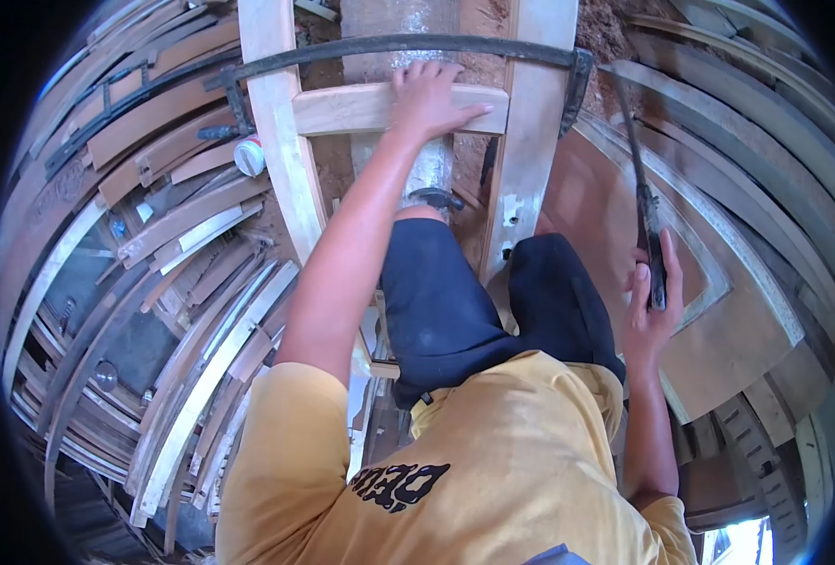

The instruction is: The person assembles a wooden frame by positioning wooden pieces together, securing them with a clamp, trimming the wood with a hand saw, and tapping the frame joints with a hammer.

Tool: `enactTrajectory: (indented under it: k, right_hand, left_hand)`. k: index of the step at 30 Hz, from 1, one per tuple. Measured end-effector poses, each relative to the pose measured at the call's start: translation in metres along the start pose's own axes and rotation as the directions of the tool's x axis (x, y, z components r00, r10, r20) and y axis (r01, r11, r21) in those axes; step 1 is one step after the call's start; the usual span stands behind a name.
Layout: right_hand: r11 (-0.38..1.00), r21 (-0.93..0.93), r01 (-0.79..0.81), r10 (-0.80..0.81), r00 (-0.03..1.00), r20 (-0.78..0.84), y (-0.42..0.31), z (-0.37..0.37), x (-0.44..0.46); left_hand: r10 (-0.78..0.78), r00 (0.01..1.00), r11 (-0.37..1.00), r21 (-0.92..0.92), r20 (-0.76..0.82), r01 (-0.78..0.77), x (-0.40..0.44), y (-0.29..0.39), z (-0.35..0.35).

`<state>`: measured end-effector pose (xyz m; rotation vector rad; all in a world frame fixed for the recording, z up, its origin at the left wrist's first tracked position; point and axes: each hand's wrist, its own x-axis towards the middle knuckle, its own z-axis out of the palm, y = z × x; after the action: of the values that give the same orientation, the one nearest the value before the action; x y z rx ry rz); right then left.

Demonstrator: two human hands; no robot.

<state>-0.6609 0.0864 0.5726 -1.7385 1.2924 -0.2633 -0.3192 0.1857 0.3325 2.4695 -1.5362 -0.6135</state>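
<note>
Tight little workspace here, timber pretty much everywhere. At 12 o'clock there's a pale wooden frame point(513, 160): two long side rails with a crosspiece point(342, 111) running between them. A dark bar clamp point(389, 44) arcs over the top, its ends out past the two rails at 11 and 1.

The left hand point(429, 102) is up at 12, palm down on the crosspiece, fingers spread and thumb stuck out toward 3. It's loose and open, more resting on the wood than wrapped round it. The right hand point(653, 292) is over at 3, closed around the handle end of a long dark tool point(657, 264) whose thin bar points up toward 1. Can't tell exactly what that tool is.

Underneath the frame there's a greyish board point(365, 21), shiny in patches, on reddish-brown ground point(610, 28). Another small dark tool point(436, 198) sits just by the knee, partly hidden.

Around the room: strips of wood point(191, 395) are piled from 7 round to 10, with a red-and-white container point(250, 158) at 10 near the left rail. A brown sheet point(587, 198) lies at 2, more long boards point(737, 141) curve along behind it (lens distortion, I reckon), and bright light point(737, 543) comes in low at 4.
</note>
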Motion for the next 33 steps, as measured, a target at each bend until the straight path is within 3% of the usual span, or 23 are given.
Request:
enactTrajectory:
  k: [2,3,4,6,9,12,14,17,29,33]
  right_hand:
    - [0.973,0.100,-0.208,0.205,0.978,0.042,-0.030,-0.008,-0.011]
    - [0.973,0.099,-0.208,0.204,0.978,0.048,-0.036,-0.010,-0.016]
    - [0.990,-0.026,-0.137,0.139,0.987,0.081,-0.041,-0.013,-0.018]
    - [0.959,0.018,-0.283,0.279,0.953,0.119,-0.073,-0.007,-0.018]
    - [0.960,0.017,-0.278,0.271,0.945,0.181,-0.088,0.004,-0.007]
    - [0.976,-0.077,-0.202,0.215,0.949,0.230,-0.088,0.019,0.009]
    - [0.981,-0.120,-0.152,0.179,0.949,0.261,-0.086,0.032,0.022]
    - [0.983,-0.164,0.082,-0.038,0.966,0.257,-0.078,0.048,0.039]
    - [0.961,-0.245,0.126,-0.053,0.957,0.285,-0.085,0.075,0.051]
    - [0.962,-0.247,0.116,-0.036,0.951,0.306,-0.084,0.121,0.089]
  left_hand:
    - [-0.263,0.914,0.960,-0.008,0.309,0.279,0.012,0.030,0.000]
    - [-0.268,0.912,0.959,-0.008,0.310,0.285,0.011,0.034,0.002]
    - [-0.273,0.913,0.957,-0.014,0.303,0.291,0.011,0.035,0.004]
    - [-0.289,0.912,0.950,-0.028,0.289,0.310,0.013,0.036,0.006]
    - [-0.323,0.894,0.933,-0.057,0.310,0.356,0.013,0.038,0.001]
    - [-0.348,0.891,0.928,-0.024,0.292,0.371,0.012,0.039,0.004]
    - [-0.277,0.917,0.956,-0.018,0.287,0.294,0.011,0.032,0.010]
    - [-0.235,0.935,0.964,-0.059,0.266,0.259,0.007,0.023,0.018]
    - [-0.223,0.918,0.959,-0.098,0.328,0.267,0.008,0.025,0.012]
    - [-0.223,0.928,0.957,-0.113,0.300,0.266,0.005,0.025,0.013]
